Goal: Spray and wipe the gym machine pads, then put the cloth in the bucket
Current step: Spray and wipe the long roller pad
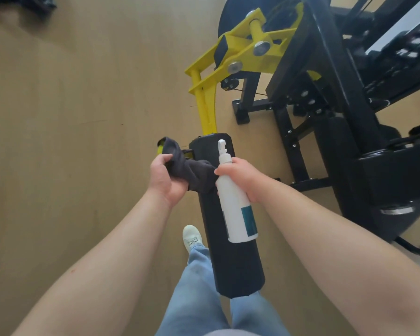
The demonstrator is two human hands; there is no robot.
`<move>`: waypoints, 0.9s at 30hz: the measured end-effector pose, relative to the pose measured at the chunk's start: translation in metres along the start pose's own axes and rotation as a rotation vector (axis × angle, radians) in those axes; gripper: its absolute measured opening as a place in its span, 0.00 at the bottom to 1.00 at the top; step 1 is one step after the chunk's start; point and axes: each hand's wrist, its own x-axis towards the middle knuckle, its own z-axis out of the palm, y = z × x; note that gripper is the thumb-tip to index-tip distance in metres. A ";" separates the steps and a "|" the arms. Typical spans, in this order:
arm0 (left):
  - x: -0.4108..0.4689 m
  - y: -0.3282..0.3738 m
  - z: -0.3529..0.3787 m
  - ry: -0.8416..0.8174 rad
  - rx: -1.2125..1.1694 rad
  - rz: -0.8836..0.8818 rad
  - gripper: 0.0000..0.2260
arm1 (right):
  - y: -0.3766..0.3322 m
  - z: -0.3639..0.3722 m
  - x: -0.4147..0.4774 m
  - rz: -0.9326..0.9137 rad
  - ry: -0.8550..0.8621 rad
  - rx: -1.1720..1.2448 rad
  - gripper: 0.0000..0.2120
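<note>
A long black roller pad (pixel 230 258) runs from the frame's centre down toward me, mounted on a yellow lever arm (pixel 205 103) of the gym machine. My left hand (pixel 166 177) grips a dark grey cloth (pixel 190 169) that drapes against the pad's upper left side. My right hand (pixel 241 177) holds a white spray bottle (pixel 235 209) with a teal label by its neck, over the pad, nozzle pointing away from me. No bucket is in view.
The black machine frame (pixel 325 98) with its weight stack and base bars fills the right side. Wooden floor (pixel 70 105) spreads to the left. My jeans leg and white shoe (pixel 192 237) stand just left of the pad. A dark object (pixel 38 6) lies at the top left.
</note>
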 end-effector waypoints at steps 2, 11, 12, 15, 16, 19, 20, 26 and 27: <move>0.001 -0.001 -0.003 0.002 0.010 -0.039 0.11 | 0.005 0.003 0.001 0.017 0.008 0.029 0.27; 0.008 -0.043 -0.016 -0.054 1.068 -0.062 0.14 | 0.029 0.001 -0.013 0.070 0.018 0.048 0.17; 0.008 -0.046 -0.016 -0.046 1.132 -0.034 0.14 | 0.032 0.002 -0.015 0.082 0.029 0.015 0.17; 0.008 -0.047 -0.018 0.020 1.175 0.052 0.12 | 0.042 -0.001 -0.026 0.128 0.022 0.044 0.15; 0.007 -0.046 -0.020 0.028 1.153 0.052 0.11 | 0.045 -0.003 -0.030 0.142 0.006 0.066 0.14; -0.001 -0.044 -0.028 0.031 1.057 0.058 0.09 | 0.056 -0.007 -0.046 0.163 -0.012 0.077 0.14; -0.003 -0.044 -0.031 0.030 1.020 0.061 0.09 | 0.060 -0.007 -0.051 0.172 -0.020 0.059 0.15; -0.030 -0.056 -0.037 -0.004 0.794 0.108 0.09 | 0.085 -0.013 -0.078 0.177 -0.093 0.058 0.17; -0.036 -0.060 -0.036 0.013 0.772 0.108 0.11 | 0.090 -0.014 -0.082 0.168 -0.097 0.051 0.17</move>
